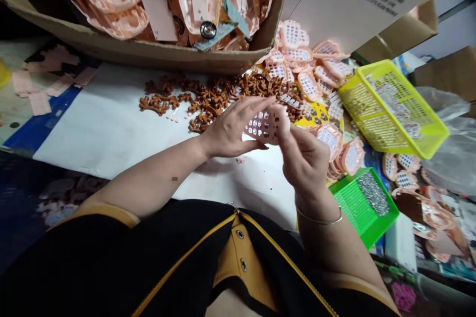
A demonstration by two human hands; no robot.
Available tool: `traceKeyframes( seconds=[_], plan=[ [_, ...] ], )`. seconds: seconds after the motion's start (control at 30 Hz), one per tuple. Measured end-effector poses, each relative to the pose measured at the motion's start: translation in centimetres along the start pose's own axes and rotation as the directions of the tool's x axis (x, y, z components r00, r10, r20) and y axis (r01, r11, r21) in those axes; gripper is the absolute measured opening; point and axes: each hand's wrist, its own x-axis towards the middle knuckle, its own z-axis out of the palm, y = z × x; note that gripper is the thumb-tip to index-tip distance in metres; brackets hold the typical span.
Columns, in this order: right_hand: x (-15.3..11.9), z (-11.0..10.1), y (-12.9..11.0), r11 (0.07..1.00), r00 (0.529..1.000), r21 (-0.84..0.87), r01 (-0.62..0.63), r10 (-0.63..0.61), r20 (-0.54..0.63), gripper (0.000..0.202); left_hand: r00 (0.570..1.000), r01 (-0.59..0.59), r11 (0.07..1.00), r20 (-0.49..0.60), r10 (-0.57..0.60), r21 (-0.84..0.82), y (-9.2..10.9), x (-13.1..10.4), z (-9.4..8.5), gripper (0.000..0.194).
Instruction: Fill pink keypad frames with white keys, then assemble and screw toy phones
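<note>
Between my two hands, a pink plastic panel [263, 126] with rows of small holes or keys is held up over the white work surface [219, 178]. My left hand [234, 126] grips its left side, fingers along the top and thumb below. At the right end, my right hand [303, 156] pinches the panel between thumb and bent fingers. Just beyond the hands lies a heap of brown bone-shaped plastic parts [211, 96]. A few tiny pale pieces [173, 118] are scattered near that heap.
A cardboard box [156, 52] of pink shells with wires and speakers stands at the back. Pink casings [308, 84] pile up behind right. A yellow basket [357, 104] holds white pieces; a green tray [386, 228] holds small metal screws. Flat pink pieces [39, 101] lie far left.
</note>
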Motion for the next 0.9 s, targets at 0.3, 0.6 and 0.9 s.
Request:
traceKeyframes(
  seconds=[0.3,0.6,0.9],
  plan=[
    [0.7,1.7,3.3,0.928,0.926,-0.370,0.041,0.104,0.362,0.024,0.683,0.065,0.650,-0.442,-0.582,-0.757,3.5,1.9,-3.6,0.053],
    [2.5,6.8,4.9,0.684,0.859,-0.620,0.384,-0.018,0.512,0.024,0.667,0.132,0.543,-0.331,-0.667,-0.829,3.1,2.0,-3.8,0.027],
    [1.1,4.5,6.1,0.695,0.824,-0.586,0.417,-0.015,0.567,0.029,0.678,0.177,0.445,-0.219,-0.701,-0.878,2.3,2.0,-3.5,0.026]
  ],
)
